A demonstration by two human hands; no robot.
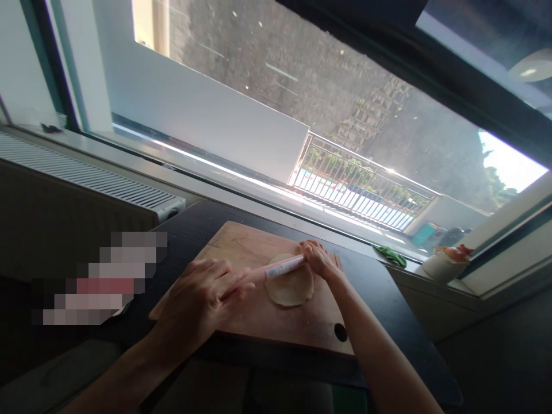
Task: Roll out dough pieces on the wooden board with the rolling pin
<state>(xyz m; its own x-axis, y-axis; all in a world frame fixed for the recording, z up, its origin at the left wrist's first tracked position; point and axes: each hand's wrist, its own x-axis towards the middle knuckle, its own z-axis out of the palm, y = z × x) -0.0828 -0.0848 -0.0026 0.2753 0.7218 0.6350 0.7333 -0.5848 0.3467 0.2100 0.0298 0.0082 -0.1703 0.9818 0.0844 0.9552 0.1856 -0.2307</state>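
Observation:
A flat round of dough (290,292) lies on a wooden cutting board (241,238). Across its upper part runs a slim rolling pin (282,268), pinkish with a pale printed label. My left hand (209,287) is closed on the pin's near left end, its fingers slightly blurred. At the other end, my right hand (317,257) is wrapped round the pin beside the dough's upper right edge. The hands cover both ends of the pin.
The board rests on a dark table (388,287) against a windowsill. A green cloth (390,256) and a white pot (444,265) stand on the sill at right. A radiator (107,178) is at left. A blurred-out patch (107,282) covers the table's left edge.

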